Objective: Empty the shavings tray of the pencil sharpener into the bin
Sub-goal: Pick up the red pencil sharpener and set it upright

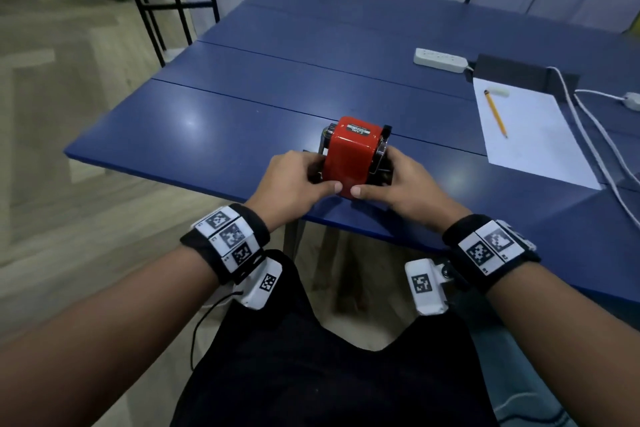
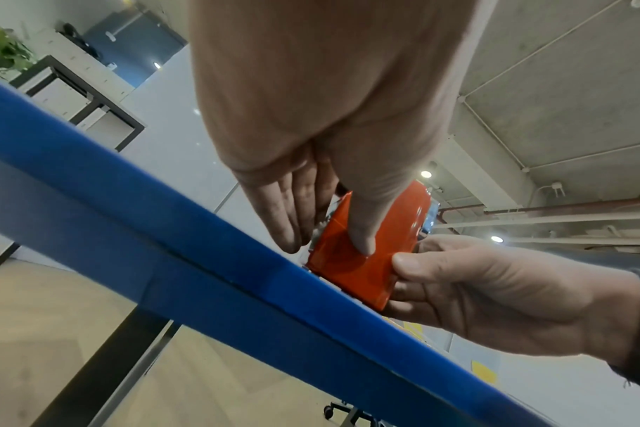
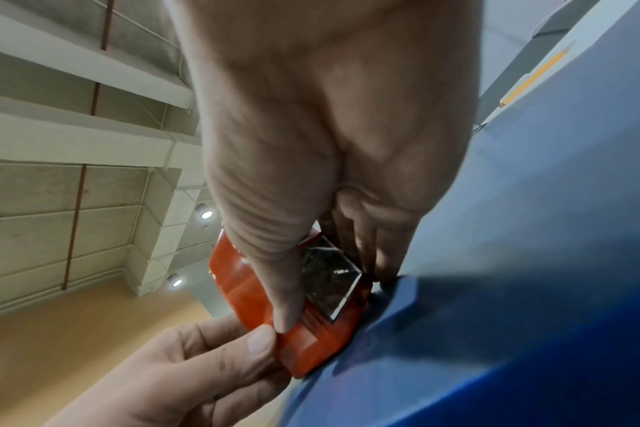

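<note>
A red pencil sharpener (image 1: pixel 349 149) stands on the blue table (image 1: pixel 214 121), close to its front edge. My left hand (image 1: pixel 323 180) grips its left side, thumb pressed on the near red face. My right hand (image 1: pixel 374 178) grips its right side, thumb beside the left thumb. In the left wrist view the left hand (image 2: pixel 325 245) holds the sharpener (image 2: pixel 351 268) opposite the right hand (image 2: pixel 493 294). In the right wrist view the right hand (image 3: pixel 335 294) brackets a clear shavings tray (image 3: pixel 329 277) with dark shavings set in the red body (image 3: pixel 238 277). No bin shows in any view.
On the right of the table lie a white sheet (image 1: pixel 530 135), a yellow pencil (image 1: pixel 496 113) and an eraser (image 1: pixel 498 92). Behind them are a power strip (image 1: pixel 440 60), a black box (image 1: pixel 512 71) and white cables (image 1: pixel 588 121). A black metal rack (image 1: pixel 166 10) stands far left.
</note>
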Motion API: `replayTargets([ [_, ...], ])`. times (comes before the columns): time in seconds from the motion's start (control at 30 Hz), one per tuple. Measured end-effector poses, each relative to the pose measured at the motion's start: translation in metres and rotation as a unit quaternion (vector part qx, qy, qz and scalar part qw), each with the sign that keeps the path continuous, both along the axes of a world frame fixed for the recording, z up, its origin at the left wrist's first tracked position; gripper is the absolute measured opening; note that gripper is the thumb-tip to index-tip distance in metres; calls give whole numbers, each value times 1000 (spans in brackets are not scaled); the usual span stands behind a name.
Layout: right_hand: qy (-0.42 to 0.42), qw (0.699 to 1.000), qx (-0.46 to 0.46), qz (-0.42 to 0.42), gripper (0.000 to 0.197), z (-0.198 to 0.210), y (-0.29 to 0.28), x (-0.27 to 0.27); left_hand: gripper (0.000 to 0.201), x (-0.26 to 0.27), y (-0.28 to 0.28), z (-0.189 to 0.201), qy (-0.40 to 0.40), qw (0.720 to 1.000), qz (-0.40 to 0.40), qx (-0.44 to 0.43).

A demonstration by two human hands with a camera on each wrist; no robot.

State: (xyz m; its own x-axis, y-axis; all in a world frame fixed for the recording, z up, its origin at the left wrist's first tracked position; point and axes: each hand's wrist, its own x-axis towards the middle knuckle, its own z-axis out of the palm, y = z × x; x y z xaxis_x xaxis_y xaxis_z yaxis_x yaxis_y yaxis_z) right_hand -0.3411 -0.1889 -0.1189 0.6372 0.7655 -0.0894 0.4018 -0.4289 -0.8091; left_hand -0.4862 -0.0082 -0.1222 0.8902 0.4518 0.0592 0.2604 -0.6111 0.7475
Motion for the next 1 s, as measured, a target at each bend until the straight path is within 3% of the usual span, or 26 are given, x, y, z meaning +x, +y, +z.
replayTargets([
  [0.33,49,998,5,32,96,8,-1,11,41,4,5,-5,-31,996,23,-80],
  [0.5,57,998,7,39,79,15,1,12,40,7,11,-4,-15,997,2,-80],
  [0.7,61,997,6,41,78,15,3,10,36,8,17,-3,5,998,-22,-58],
  [0.83,65,997,10,38,80,14,2,9,34,5,23,9,49,997,-54,-18],
  [0.93,54,998,5,39,86,11,-1,9,37,3,38,33,100,989,-33,102],
  [1.0,58,998,10,28,96,8,-3,7,51,4,47,57,130,973,-21,189],
])
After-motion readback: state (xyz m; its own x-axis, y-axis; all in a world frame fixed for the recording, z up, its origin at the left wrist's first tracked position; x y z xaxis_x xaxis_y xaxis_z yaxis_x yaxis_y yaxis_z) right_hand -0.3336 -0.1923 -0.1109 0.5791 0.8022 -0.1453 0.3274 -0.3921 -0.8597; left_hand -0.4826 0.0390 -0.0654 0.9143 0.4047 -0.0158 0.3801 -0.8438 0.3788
